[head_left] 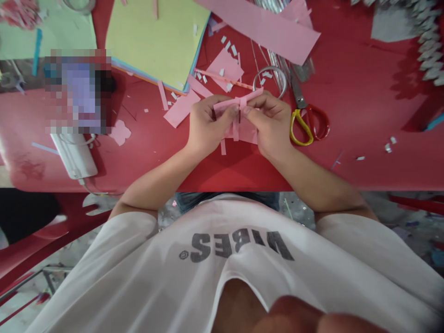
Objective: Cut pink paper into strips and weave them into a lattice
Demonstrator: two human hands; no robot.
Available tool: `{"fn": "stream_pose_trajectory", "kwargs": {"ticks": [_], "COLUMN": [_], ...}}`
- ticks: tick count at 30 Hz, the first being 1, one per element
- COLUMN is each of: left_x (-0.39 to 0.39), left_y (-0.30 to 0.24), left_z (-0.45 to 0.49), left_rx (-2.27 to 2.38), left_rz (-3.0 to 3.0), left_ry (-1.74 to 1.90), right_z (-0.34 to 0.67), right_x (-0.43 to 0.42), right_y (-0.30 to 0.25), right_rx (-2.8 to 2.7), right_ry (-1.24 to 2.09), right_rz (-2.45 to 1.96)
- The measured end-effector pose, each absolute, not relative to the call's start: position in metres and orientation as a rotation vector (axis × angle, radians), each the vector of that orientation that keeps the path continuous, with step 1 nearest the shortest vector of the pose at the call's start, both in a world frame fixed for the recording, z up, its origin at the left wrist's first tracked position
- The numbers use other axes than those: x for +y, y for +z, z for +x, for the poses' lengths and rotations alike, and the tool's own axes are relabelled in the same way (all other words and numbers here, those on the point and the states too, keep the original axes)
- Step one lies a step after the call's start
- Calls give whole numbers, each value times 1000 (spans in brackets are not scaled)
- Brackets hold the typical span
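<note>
Between my two hands is a pink paper bow [238, 102], with a narrow strip wrapped around its middle and an end hanging down. My left hand [210, 122] pinches its left side, thumb close to the centre. On the other side, the thumb and fingers of my right hand [272, 120] grip it near the wrapped strip. More pink paper [248, 132] lies beneath the bow, partly hidden by my hands. Scissors [307, 122] with one yellow and one red handle rest just right of my right hand. A patterned pink pencil [225, 79] lies beyond the bow.
The red table [364, 115] carries a stack of coloured paper [156, 41], a wide pink strip [267, 30], a roll of tape [277, 76] and small white scraps. At left are a white power bank [76, 155] with a cable and a blurred-out object [81, 92].
</note>
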State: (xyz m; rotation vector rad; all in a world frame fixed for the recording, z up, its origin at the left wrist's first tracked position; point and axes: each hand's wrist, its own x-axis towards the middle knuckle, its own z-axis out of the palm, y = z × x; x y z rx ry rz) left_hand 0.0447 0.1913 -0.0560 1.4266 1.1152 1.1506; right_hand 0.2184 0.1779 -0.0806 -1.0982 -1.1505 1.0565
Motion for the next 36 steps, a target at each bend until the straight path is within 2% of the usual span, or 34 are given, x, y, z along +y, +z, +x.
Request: {"fn": "stream_pose_trajectory", "kwargs": {"ticks": [36], "left_x": [193], "left_y": [-64], "left_z": [49], "left_rx": [1079], "left_rz": [1437], "left_ry": [1240], "right_z": [216], "right_x": [180], "right_y": [-81], "right_rx": [-1150], "right_ry": [1062], "right_rz": [-1034]}}
